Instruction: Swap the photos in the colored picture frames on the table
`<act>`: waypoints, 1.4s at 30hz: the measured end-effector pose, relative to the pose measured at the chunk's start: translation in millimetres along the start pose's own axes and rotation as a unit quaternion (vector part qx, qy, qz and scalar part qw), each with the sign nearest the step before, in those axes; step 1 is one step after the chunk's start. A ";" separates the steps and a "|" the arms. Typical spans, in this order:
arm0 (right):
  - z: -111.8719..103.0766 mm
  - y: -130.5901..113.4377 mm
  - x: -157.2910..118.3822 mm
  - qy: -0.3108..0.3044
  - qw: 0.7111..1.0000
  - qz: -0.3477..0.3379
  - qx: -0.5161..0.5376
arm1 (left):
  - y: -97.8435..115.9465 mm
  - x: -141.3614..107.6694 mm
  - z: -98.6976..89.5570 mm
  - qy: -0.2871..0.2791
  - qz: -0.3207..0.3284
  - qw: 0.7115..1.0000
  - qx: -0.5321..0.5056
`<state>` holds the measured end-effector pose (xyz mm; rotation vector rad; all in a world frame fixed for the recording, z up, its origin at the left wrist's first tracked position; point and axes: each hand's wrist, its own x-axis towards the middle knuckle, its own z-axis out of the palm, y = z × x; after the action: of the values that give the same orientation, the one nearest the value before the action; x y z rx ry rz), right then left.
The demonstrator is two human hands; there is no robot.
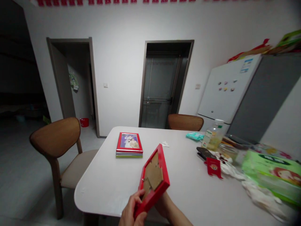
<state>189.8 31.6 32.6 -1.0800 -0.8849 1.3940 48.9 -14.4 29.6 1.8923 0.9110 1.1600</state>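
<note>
A red picture frame (162,166) is held up tilted over the near edge of the table, its brown backing board with small metal clips facing me. My left hand (134,207) grips its lower left corner, fingers closed over the edge. Behind the frame's lower right side is my right hand (162,202), its fingers hidden by the frame. Beyond them on the table lies a stack of picture frames (129,144), the top one red with a photo of people in it.
The white table (101,179) has a rounded left corner. On its right stand a plastic bottle (213,135), a black phone-like object (205,153), a red packet (213,168), crumpled tissues and a green tissue pack (272,172). Wooden chairs (58,138) stand left and behind.
</note>
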 end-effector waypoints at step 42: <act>-98.6 -81.4 83.2 0.185 0.747 -0.152 -0.620 | -40.2 115.3 46.7 -0.042 -0.152 0.986 0.058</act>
<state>310.8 117.0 69.2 -1.9626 -1.6359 0.1073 123.7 92.7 26.6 1.7997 1.1939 0.8551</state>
